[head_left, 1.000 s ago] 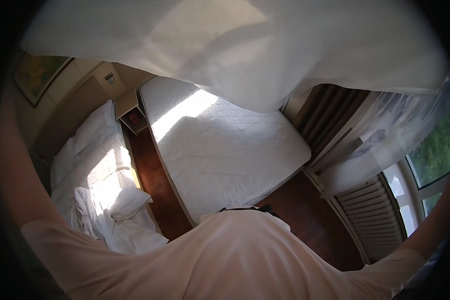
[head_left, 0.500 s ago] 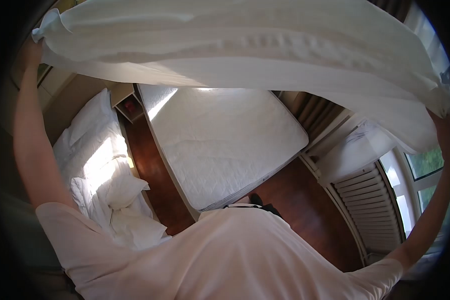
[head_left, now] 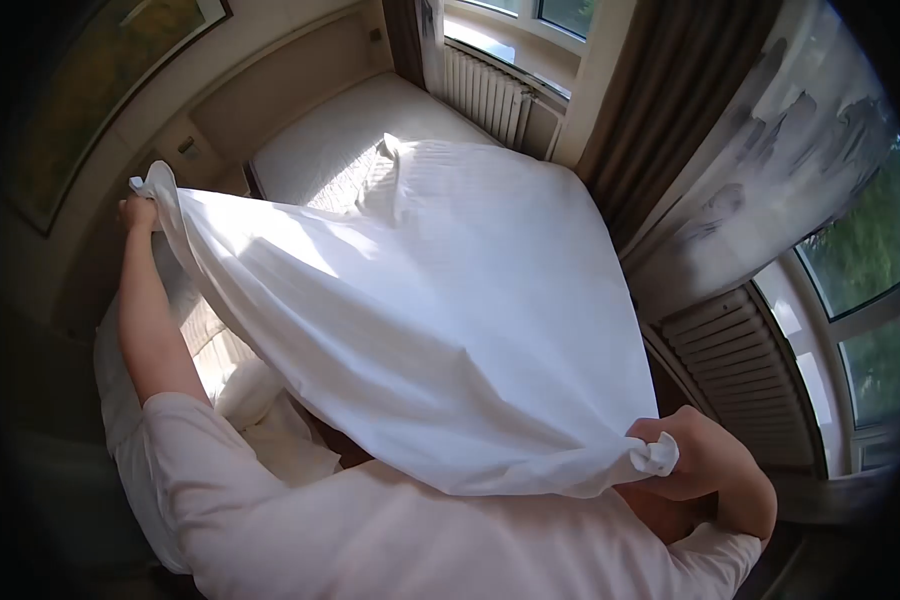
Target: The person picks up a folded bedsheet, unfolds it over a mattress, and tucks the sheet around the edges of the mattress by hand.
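Note:
A large white bed sheet (head_left: 450, 290) stretches between my two hands and drapes forward over the bed. My left hand (head_left: 140, 212), raised at the far left, is closed on one corner of it. Down at the lower right, my right hand (head_left: 685, 455) grips another corner, with a bunched bit of cloth poking out of the fist. The sheet's far part lies on the mattress (head_left: 360, 120), whose bare far end shows near the headboard. Most of the mattress is hidden under the cloth.
A second bed with rumpled white bedding (head_left: 250, 395) stands at my left. On the right are a radiator (head_left: 735, 360), a window (head_left: 865, 270), a sheer curtain (head_left: 730, 200) and a brown curtain (head_left: 680, 90). The headboard (head_left: 270, 85) is against the far wall.
The sheet has come down from overhead and spread over the mattress. Both hands have lowered, the right one moving inward towards my body. My view has tilted up towards the far wall.

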Action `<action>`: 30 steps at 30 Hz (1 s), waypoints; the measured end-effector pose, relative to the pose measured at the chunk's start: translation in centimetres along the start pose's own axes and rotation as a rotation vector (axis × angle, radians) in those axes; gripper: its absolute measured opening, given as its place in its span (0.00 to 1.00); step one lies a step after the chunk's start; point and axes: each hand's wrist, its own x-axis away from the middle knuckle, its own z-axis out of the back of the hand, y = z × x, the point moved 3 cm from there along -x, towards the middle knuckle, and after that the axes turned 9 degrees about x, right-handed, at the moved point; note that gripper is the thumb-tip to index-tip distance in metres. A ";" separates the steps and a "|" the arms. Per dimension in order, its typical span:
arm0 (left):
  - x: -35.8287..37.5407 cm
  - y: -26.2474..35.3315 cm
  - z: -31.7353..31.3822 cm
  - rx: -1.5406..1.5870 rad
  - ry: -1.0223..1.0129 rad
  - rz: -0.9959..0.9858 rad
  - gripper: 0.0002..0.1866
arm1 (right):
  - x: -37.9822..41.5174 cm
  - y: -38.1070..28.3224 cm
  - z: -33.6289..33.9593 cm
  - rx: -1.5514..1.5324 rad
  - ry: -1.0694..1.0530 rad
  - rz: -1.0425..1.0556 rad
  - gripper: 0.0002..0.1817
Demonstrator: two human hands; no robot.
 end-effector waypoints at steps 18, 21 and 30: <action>56.0 22.1 18.5 1.279 -1.218 -0.591 0.39 | -21.0 -1.8 -8.2 -0.148 -0.035 0.472 0.24; 56.9 21.0 16.9 1.309 -1.000 -0.656 0.24 | -21.7 0.8 -7.8 0.015 0.045 0.549 0.29; 55.2 17.6 19.7 1.518 -0.291 -0.023 0.06 | -29.3 19.4 -13.1 0.278 0.338 0.367 0.25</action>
